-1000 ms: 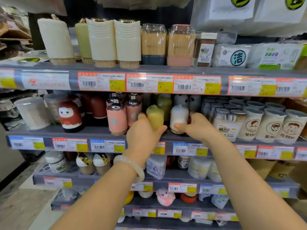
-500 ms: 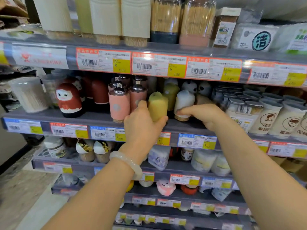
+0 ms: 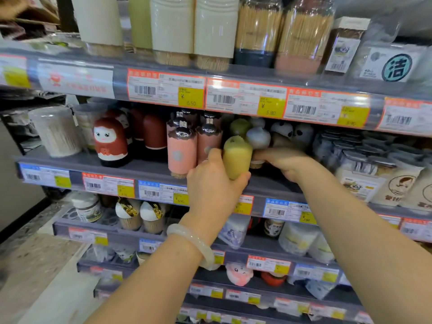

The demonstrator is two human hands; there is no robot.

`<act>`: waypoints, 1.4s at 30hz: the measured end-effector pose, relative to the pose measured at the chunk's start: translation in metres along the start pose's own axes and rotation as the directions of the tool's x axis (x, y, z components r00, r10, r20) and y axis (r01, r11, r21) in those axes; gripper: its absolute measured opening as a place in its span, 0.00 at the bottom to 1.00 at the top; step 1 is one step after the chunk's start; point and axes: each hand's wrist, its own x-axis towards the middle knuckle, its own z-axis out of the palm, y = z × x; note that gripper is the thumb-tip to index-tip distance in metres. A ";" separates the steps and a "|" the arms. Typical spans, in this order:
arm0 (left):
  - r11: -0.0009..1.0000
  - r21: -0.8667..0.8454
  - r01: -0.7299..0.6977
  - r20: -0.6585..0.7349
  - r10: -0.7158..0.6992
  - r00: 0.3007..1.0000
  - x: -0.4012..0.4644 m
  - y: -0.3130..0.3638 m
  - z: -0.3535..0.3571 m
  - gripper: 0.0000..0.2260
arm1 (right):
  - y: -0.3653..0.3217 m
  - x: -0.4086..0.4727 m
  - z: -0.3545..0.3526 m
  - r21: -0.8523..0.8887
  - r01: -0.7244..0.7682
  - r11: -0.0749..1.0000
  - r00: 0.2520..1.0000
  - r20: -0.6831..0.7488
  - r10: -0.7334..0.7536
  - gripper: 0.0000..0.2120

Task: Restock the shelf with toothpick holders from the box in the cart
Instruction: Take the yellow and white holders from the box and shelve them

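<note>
Left hand (image 3: 214, 183) up at the second shelf, fingers and thumb wrapped round the lower half of a yellow-green rounded toothpick holder (image 3: 236, 156), gripping it upright just above the front of the grey shelf board (image 3: 145, 168), a pale translucent bangle (image 3: 194, 244) sitting on that wrist. Right hand (image 3: 286, 163) reaches in just beside it, palm down, knuckles toward us, fingers curled at the base of a white dome-topped toothpick holder (image 3: 258, 139) that stands right behind and to the right of the yellow-green one; exactly how those fingers close on it I cannot tell, they are tucked out of sight. Behind the pair, another green rounded holder (image 3: 239, 127) and two panda-faced holders (image 3: 292, 132) sit deeper on the same board. To the left, touching distance from the left hand, two pink cylindrical holders with dark glossy caps (image 3: 182, 150), then a red doll-shaped holder with a white face (image 3: 111, 143) and a clear tub packed with toothpicks (image 3: 57, 133) at the far end. To the right, rows of white cups with cartoon faces (image 3: 402, 185). Orange and yellow price labels (image 3: 167, 88) line the shelf edge above, under tall cream ribbed canisters (image 3: 195, 26). The picture is slightly smeared at the edges.
</note>
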 end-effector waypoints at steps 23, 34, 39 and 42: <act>0.980 0.196 0.026 0.181 -0.063 0.981 0.003 0.025 -0.012 0.21 | 0.009 -0.003 -0.013 -0.071 0.042 0.997 0.998 -0.033 -0.044 0.22; 0.915 0.403 0.006 0.097 -0.050 0.994 0.023 0.028 0.002 0.16 | 0.015 -0.006 -0.014 -0.029 0.040 0.999 0.995 -0.086 -0.043 0.27; 0.891 0.455 0.003 0.090 -0.050 0.995 0.029 0.027 0.004 0.09 | 0.014 -0.007 -0.013 -0.021 0.044 0.999 0.995 -0.091 -0.046 0.27; 0.890 0.457 0.004 0.084 -0.048 0.995 0.028 0.026 0.004 0.09 | 0.014 -0.005 -0.010 -0.033 0.039 0.999 0.994 -0.099 -0.042 0.26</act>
